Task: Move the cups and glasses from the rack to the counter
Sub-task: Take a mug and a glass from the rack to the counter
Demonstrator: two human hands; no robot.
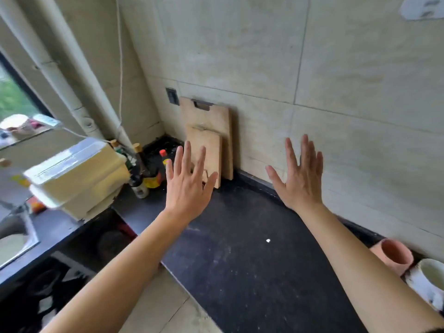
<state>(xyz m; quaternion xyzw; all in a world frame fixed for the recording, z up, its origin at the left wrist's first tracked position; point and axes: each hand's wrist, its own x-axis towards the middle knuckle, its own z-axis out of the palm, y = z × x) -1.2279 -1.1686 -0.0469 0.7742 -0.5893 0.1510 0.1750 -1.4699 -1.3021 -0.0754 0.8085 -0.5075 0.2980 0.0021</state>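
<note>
Cream plastic fills your far left: a lidded box [77, 175] sits at nine o'clock on the dark surface [240, 248], tilted in this wide view, with a metal sink [18, 236] just beyond it at the frame's edge. At about ten o'clock from centre, a cluster of sauce bottles [144, 171] stands in the corner beside the box. Your left hand [188, 183] hovers over the surface, back toward you, fingers spread and released, holding nothing. Behind it, at twelve o'clock, two wooden cutting boards [211, 140] lean upright against the tiled wall [336, 92], the smaller in front of the larger. Your right hand [300, 179] is raised at two o'clock, likewise spread wide and empty. At four o'clock a pink cup [394, 255] lies on its side against the wall, and a white cup [430, 280] sits just beside it at the right edge. You cannot see the rack.
</note>
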